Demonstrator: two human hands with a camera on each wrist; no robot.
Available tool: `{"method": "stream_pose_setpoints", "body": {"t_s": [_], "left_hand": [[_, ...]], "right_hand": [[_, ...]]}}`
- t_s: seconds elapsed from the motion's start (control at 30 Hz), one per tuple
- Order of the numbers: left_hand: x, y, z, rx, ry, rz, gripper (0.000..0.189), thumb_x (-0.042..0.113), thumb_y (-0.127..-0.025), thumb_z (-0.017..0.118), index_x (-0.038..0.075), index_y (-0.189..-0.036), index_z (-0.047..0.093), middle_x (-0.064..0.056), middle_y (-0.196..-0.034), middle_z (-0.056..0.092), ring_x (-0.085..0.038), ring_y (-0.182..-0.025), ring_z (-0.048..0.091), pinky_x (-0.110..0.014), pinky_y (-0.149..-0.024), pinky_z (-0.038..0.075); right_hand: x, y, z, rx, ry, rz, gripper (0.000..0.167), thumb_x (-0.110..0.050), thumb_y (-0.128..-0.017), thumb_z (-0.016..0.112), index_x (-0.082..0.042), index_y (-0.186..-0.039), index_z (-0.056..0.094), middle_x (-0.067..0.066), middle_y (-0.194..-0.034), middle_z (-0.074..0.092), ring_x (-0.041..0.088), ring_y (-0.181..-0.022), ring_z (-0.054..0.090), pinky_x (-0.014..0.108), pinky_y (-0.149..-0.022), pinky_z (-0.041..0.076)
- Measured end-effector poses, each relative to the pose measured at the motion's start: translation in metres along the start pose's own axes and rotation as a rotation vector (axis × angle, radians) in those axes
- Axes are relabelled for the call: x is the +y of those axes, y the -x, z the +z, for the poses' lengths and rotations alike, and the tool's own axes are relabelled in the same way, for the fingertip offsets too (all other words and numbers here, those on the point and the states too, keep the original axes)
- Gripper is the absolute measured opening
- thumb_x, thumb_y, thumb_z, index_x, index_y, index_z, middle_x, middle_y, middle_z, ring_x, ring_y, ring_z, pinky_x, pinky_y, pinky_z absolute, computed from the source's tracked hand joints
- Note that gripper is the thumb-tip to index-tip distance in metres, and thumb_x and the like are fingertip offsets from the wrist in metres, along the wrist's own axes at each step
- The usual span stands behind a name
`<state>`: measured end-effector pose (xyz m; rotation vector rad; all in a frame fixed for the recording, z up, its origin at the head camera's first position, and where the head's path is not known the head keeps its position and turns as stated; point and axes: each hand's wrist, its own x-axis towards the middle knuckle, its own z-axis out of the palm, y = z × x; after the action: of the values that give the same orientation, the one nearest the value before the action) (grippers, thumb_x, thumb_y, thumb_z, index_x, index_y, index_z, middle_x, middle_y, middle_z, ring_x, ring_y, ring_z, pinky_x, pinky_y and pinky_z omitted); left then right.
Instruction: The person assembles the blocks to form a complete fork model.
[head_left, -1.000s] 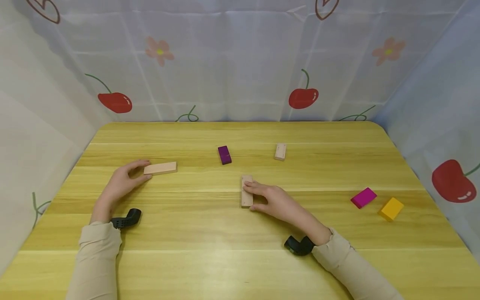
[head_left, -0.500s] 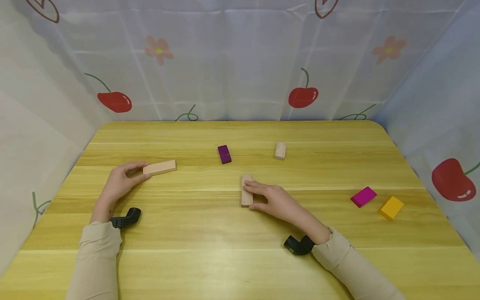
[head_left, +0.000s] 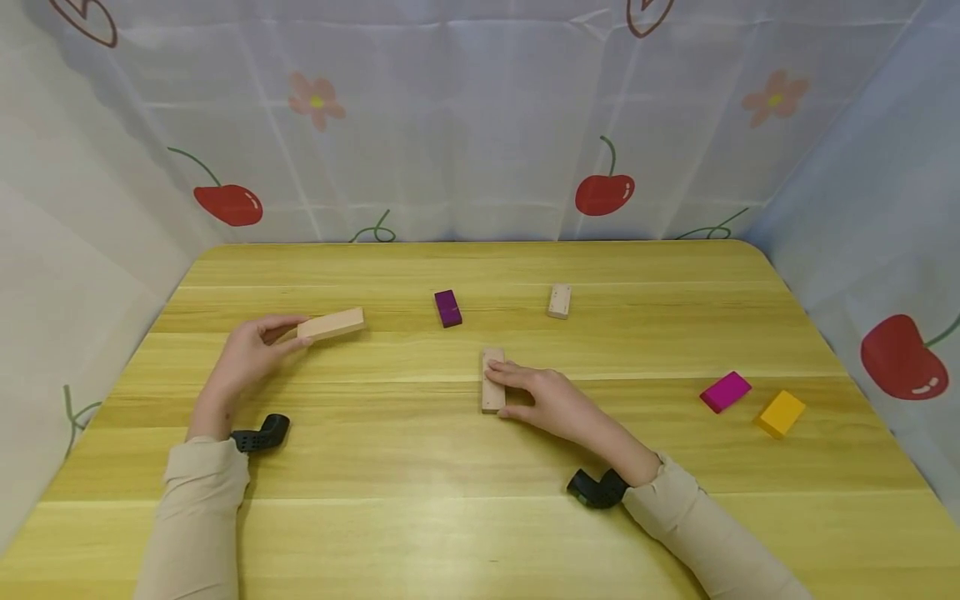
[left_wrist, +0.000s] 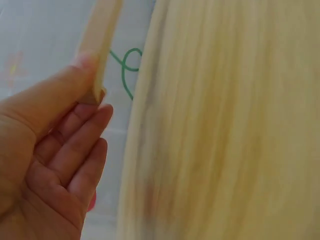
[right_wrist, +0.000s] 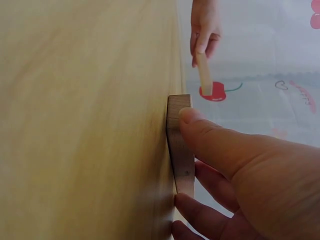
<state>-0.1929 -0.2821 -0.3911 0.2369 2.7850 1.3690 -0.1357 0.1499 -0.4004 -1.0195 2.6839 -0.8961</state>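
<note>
My left hand (head_left: 251, 354) pinches one end of a long plain wooden block (head_left: 332, 324) between thumb and fingers. The left wrist view shows that block (left_wrist: 101, 35) held in the air, its far end cut off by the frame. Near the table's middle my right hand (head_left: 551, 406) holds a second long wooden block (head_left: 492, 392), which lies flat and points away from me. In the right wrist view the thumb is on the near end of this block (right_wrist: 180, 135), with the fingers along its side; the hand covers part of it.
Behind the hands lie a small purple block (head_left: 448, 308) and a short plain wooden block (head_left: 559, 302). A magenta block (head_left: 725, 392) and a yellow block (head_left: 780, 414) lie on the right of the wooden table (head_left: 420, 533). A printed curtain (head_left: 465, 125) stands at its back edge.
My left hand has lifted its wooden block off the table and moved it slightly to the right, the far end tilting up. My right hand and its block have stayed in place.
</note>
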Motion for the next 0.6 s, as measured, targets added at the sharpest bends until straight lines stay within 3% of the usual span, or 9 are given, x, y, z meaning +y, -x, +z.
{"method": "stream_pose_setpoints", "body": {"t_s": [0.13,0.3,0.47,0.6], "left_hand": [[0.014,-0.007,0.006,-0.015,0.02,0.048,0.045,0.025,-0.086,0.069,-0.002,-0.122,0.06,-0.02,-0.12,0.058,-0.033,-0.112,0.054,-0.009,-0.075,0.044],[0.036,-0.017,0.017,-0.054,0.061,0.063,0.046,0.024,-0.086,0.069,0.0,-0.124,0.06,-0.018,-0.122,0.057,-0.03,-0.114,0.053,-0.018,-0.083,0.046],[0.059,-0.03,0.035,-0.095,0.108,0.096,0.046,0.024,-0.086,0.07,0.0,-0.124,0.06,-0.016,-0.125,0.055,-0.029,-0.117,0.05,-0.033,-0.093,0.044],[0.074,-0.04,0.053,-0.13,0.151,0.115,0.043,0.02,-0.086,0.07,0.0,-0.123,0.06,-0.016,-0.125,0.055,-0.029,-0.117,0.05,-0.037,-0.095,0.043]], "right_hand": [[0.0,0.0,0.0,-0.002,-0.002,0.001,0.057,-0.027,-0.088,0.067,-0.009,-0.138,0.048,0.002,-0.142,0.04,0.018,-0.13,0.035,0.037,-0.102,0.035],[0.0,-0.001,0.0,-0.005,-0.004,-0.001,0.056,-0.026,-0.088,0.067,-0.008,-0.137,0.048,0.003,-0.142,0.04,0.019,-0.13,0.036,0.037,-0.101,0.035],[0.0,-0.001,-0.001,-0.005,-0.001,0.0,0.056,-0.027,-0.088,0.066,-0.009,-0.137,0.048,0.003,-0.142,0.04,0.019,-0.13,0.035,0.037,-0.102,0.035],[0.0,-0.001,-0.001,-0.003,0.005,-0.004,0.055,-0.027,-0.088,0.066,-0.009,-0.137,0.048,0.002,-0.143,0.04,0.019,-0.13,0.035,0.038,-0.102,0.034]]}}
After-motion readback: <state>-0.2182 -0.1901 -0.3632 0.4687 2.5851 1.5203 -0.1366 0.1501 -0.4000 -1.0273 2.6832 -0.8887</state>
